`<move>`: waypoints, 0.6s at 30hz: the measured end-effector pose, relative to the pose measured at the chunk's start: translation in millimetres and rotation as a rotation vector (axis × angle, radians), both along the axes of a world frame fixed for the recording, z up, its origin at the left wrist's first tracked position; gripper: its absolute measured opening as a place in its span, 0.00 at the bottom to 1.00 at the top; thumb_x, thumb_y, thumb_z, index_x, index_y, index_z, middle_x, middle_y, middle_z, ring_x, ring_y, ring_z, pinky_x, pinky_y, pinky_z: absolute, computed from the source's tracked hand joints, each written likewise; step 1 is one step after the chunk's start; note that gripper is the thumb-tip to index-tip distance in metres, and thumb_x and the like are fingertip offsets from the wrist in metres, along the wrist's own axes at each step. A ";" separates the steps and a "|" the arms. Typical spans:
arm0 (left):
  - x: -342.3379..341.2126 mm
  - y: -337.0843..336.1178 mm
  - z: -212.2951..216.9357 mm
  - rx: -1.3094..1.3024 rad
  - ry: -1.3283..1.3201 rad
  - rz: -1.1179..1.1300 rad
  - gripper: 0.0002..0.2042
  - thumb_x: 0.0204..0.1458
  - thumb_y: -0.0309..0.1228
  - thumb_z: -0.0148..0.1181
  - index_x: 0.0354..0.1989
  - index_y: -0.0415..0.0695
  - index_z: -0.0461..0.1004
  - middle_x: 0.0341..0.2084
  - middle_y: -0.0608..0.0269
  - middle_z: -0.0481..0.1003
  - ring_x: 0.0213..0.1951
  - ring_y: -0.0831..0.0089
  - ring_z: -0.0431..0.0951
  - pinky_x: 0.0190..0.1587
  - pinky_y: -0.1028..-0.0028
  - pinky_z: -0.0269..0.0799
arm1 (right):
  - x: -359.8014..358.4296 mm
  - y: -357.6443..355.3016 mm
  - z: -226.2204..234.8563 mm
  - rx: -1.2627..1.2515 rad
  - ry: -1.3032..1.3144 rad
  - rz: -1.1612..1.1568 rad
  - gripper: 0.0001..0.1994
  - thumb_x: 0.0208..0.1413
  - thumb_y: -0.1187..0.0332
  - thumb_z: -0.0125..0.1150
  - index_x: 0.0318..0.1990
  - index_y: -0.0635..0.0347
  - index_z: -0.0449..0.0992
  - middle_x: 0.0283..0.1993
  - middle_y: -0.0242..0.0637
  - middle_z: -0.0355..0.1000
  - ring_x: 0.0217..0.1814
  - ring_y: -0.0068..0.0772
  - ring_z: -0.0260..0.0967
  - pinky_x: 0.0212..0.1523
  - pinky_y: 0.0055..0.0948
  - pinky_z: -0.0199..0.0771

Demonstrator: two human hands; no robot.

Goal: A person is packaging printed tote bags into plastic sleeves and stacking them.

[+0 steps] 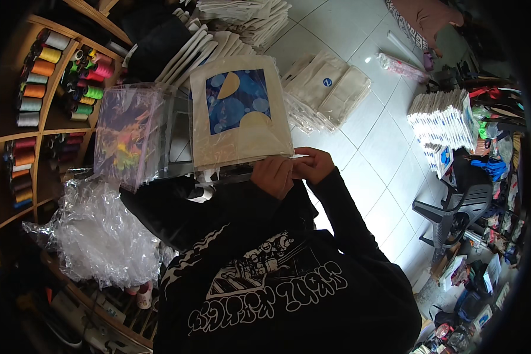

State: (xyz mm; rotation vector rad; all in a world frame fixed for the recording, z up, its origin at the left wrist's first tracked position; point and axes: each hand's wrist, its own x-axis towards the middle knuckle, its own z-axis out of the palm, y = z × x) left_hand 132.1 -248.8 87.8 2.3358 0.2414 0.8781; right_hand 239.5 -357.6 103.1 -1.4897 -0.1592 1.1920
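Observation:
A cream cloth bag [218, 144] with a blue patterned print lies flat in front of me inside a clear plastic sleeve [286, 138]. At the sleeve's near right corner, my left hand [273, 177] is closed with its fingers bent on the near edge. Right beside it, touching, my right hand [314, 164] pinches at the same corner. Just what part of the plastic lies between the fingertips is hidden. A stack of clear plastic sleeves [127, 133] with pinkish edges lies left of the cloth bag.
Crumpled clear plastic [109, 236] is heaped at my left. Thread spools [50, 55] fill a wooden shelf [38, 159]. Packed cloth bags [327, 88] lie beyond on the tiled floor [366, 159]. At the right stand a bundled stack [442, 121] and a dark plastic chair [454, 206].

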 end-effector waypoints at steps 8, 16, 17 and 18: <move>-0.7 0.2 2.5 -0.040 0.014 -0.001 0.10 0.29 0.19 0.56 0.25 0.40 0.69 0.26 0.58 0.69 0.29 0.64 0.71 0.29 0.66 0.66 | -3.1 7.9 15.2 -0.056 0.027 -0.023 0.15 0.49 0.80 0.49 0.45 0.75 0.63 0.34 0.49 0.72 0.33 0.34 0.73 0.36 0.26 0.77; -0.8 -2.4 -6.3 -0.115 -0.052 0.028 0.11 0.28 0.17 0.54 0.24 0.41 0.67 0.26 0.57 0.68 0.27 0.60 0.70 0.28 0.67 0.63 | -4.7 7.9 13.5 -0.070 0.053 -0.049 0.14 0.49 0.79 0.50 0.45 0.74 0.63 0.34 0.49 0.72 0.33 0.34 0.73 0.36 0.26 0.77; -1.6 -2.0 -6.5 -0.135 -0.054 0.026 0.11 0.28 0.17 0.53 0.25 0.41 0.66 0.25 0.57 0.68 0.27 0.59 0.70 0.28 0.67 0.63 | -4.2 8.0 13.1 -0.067 0.053 -0.058 0.14 0.49 0.79 0.50 0.45 0.75 0.62 0.34 0.50 0.72 0.34 0.35 0.73 0.36 0.26 0.77; -2.8 -1.7 -6.5 -0.137 -0.055 0.027 0.11 0.28 0.17 0.53 0.25 0.41 0.66 0.25 0.57 0.68 0.27 0.59 0.70 0.28 0.67 0.63 | -3.7 8.0 12.9 -0.064 0.052 -0.066 0.14 0.50 0.79 0.49 0.45 0.75 0.62 0.35 0.51 0.72 0.34 0.35 0.73 0.36 0.27 0.77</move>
